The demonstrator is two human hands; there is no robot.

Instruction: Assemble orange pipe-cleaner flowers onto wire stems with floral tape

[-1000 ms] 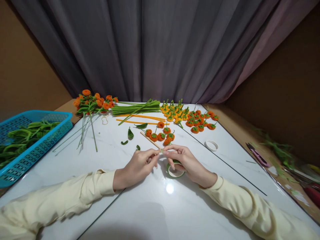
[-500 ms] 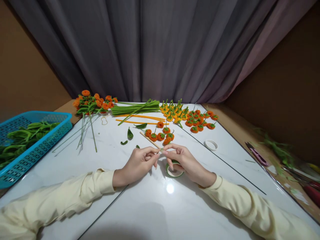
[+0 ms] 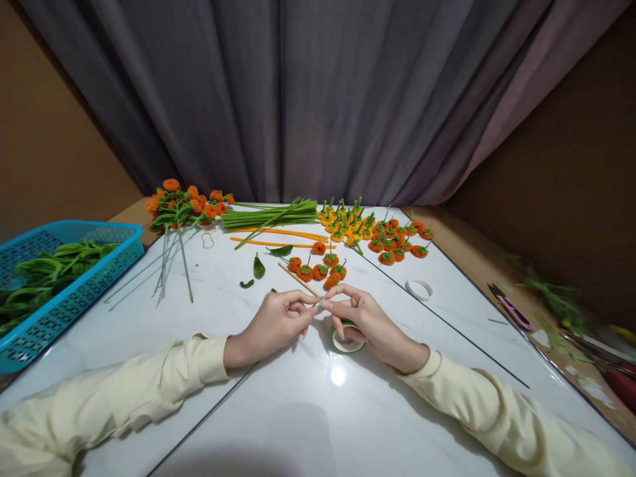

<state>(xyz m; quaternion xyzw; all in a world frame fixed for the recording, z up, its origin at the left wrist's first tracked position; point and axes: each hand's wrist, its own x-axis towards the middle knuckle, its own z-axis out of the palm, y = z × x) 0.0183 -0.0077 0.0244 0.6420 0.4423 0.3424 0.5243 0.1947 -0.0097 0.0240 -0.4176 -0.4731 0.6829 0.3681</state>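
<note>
Small craft workspace; home or workshop, can't tell. White tabletop (image 3: 377,424), gray curtain (image 3: 318,99) at 12. Repeats of fuzzy flowers: orange bunch (image 3: 171,185) at 10, yellow heads (image 3: 337,236) past 12. Green stems (image 3: 273,213) at 11, blue basket (image 3: 74,298) of leaves (image 3: 79,255) at 9, scraps (image 3: 551,298) at 3.

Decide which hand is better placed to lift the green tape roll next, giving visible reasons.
Probably the right hand: in this view it overlaps the rim of the green tape roll, while the left hand sits farther off. Both have fingertips by the near end of the wooden stick.
</note>
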